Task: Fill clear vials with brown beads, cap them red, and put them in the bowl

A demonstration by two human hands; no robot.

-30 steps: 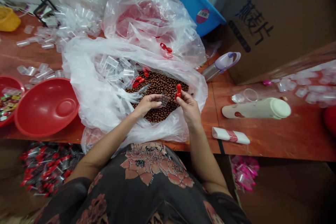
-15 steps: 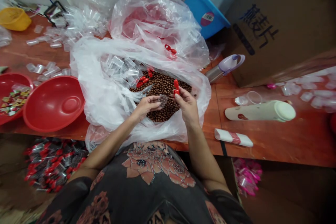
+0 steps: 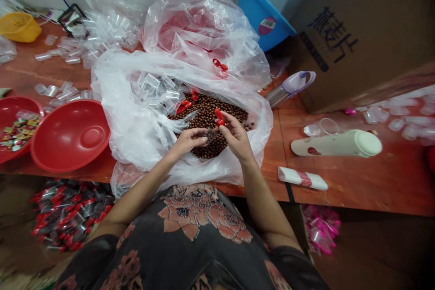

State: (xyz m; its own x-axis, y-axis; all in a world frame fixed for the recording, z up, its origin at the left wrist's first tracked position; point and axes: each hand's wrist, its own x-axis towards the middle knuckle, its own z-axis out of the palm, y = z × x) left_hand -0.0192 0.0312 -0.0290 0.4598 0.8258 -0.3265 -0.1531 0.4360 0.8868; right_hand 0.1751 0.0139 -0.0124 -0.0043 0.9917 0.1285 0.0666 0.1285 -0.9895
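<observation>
- Pinching is seen in both hands, in the head view: the left hand (image 3: 186,142) holds a small clear plastic container (image 3: 211,135) between thumb and fingers, and the right hand (image 3: 238,139) holds a red plastic cap (image 3: 219,118) by its lower part.
- The red cap stands nearly upright, just beside the clear container; whether they touch, I cannot tell.
- Whether the container has something inside, I also cannot tell, because brown balls show behind it.
- Both hands are above these brown balls (image 3: 207,113), which lie in an open white plastic bag (image 3: 118,95).
- Inside the same bag, at its left part, there is a pile of clear containers (image 3: 156,90), and near them some loose red caps (image 3: 184,106) rest on the balls.
- Behind it, a transparent bag (image 3: 204,20) has one more red cap (image 3: 220,64) on its front.
- To the left, a red basin (image 3: 64,122) stands on the reddish table (image 3: 367,186).
- To the right lies a pale green bottle (image 3: 329,143), near a white packet (image 3: 288,175) with a red band.
</observation>
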